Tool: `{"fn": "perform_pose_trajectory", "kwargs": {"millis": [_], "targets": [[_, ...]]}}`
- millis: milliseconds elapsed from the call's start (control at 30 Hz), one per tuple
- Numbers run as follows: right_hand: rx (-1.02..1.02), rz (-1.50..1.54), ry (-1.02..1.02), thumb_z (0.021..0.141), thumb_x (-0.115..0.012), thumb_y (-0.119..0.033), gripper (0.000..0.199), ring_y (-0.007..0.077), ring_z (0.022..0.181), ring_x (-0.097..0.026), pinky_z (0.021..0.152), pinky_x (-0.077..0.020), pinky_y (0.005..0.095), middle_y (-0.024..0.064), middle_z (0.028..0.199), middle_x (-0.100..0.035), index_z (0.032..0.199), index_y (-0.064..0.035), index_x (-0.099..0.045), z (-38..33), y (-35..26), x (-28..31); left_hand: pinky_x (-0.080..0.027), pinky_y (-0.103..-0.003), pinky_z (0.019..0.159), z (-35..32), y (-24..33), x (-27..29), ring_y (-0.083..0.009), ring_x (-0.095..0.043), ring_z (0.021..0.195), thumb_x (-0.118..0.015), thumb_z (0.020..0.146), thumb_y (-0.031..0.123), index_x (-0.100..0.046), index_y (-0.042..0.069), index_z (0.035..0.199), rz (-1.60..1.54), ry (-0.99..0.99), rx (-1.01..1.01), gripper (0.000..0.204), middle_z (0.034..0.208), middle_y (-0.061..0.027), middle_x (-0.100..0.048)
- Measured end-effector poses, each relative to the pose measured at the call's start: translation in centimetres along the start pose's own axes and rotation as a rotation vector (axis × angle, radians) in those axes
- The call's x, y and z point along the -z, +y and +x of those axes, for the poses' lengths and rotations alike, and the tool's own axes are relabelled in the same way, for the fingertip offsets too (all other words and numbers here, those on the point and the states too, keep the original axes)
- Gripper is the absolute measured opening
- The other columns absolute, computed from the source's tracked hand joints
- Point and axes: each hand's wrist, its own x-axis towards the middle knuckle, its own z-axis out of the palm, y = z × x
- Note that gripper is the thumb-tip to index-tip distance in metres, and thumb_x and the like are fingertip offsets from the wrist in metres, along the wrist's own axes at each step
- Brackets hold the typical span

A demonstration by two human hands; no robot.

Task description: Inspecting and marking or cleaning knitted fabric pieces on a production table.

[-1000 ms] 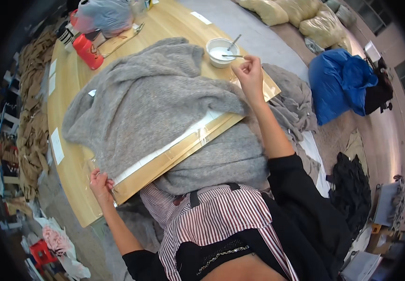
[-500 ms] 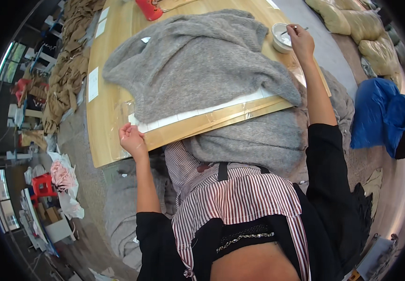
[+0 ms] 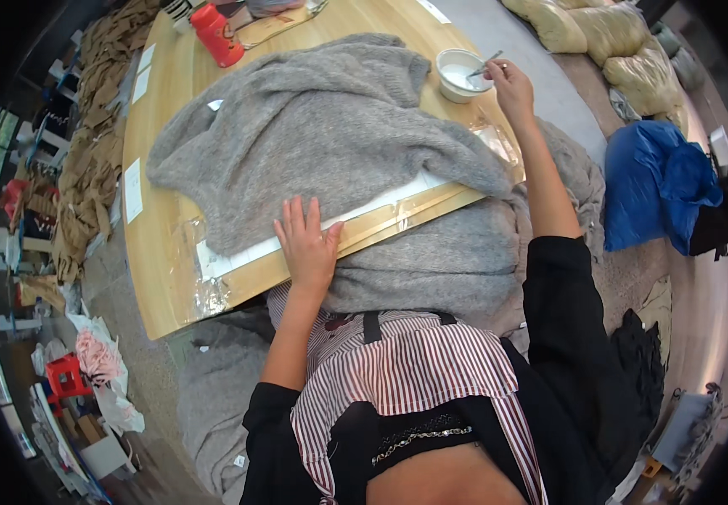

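Left hand [image 3: 307, 248] lies spread-fingered over the grey knit's [image 3: 322, 135] near edge; right of it, right hand [image 3: 511, 87] pinches a thin stick [image 3: 476, 72].

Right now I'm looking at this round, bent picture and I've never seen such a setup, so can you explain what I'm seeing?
There's no robot: these are a person's bare hands. The view looks down from a wide fisheye camera worn on the head, so straight edges curve.

On the wooden table lie a grey knitted garment, a red container and a white bowl. A white strip shows along the garment's near edge.

The left hand rests with fingers spread across that edge. The right hand has a thin tool in its grip, reaching over the bowl.
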Motion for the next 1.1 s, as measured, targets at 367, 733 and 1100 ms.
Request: {"fn": "perform_pose_trajectory", "kwargs": {"millis": [367, 733, 1100], "targets": [[-0.235, 0.932, -0.195, 0.098, -0.051, -0.025, 0.022, 0.0046, 0.067, -0.052, 0.063, -0.0400, 0.0188, -0.0018, 0.072, -0.059, 0.092, -0.0066, -0.061, -11.4, -10.5, -6.0, -0.027, -0.053, 0.108, 0.6, 4.3, -1.5, -0.0386, -0.035, 0.132, -0.064, 0.078, 0.050, -0.049, -0.001, 0.129, -0.121, -0.055, -0.265, 0.074, 0.138, -0.0227, -0.042], [-0.089, 0.707, -0.689, 0.096, -0.053, -0.020, 0.020, 0.0066, 0.070, -0.056, 0.065, -0.0453, 0.0214, -0.0011, 0.077, -0.059, 0.090, -0.0029, -0.060, -17.8, -15.3, -14.0, -0.033, -0.051, 0.105, 0.7, 4.1, -1.2, -0.0367, -0.041, 0.127, -0.069, 0.075, 0.043, -0.051, -0.002, 0.124, -0.182, -0.034, -0.286, 0.070, 0.130, -0.0210, -0.048], [-0.033, 0.627, -0.708, 0.096, -0.054, -0.020, 0.020, 0.0066, 0.069, -0.055, 0.064, -0.0453, 0.0214, -0.0008, 0.077, -0.058, 0.089, -0.0019, -0.059, -17.9, -15.6, -14.6, -0.032, -0.051, 0.105, 0.8, 4.0, -1.1, -0.0353, -0.041, 0.126, -0.071, 0.073, 0.040, -0.055, -0.003, 0.119, -0.219, -0.042, -0.281, 0.065, 0.127, -0.0207, -0.050]]}}
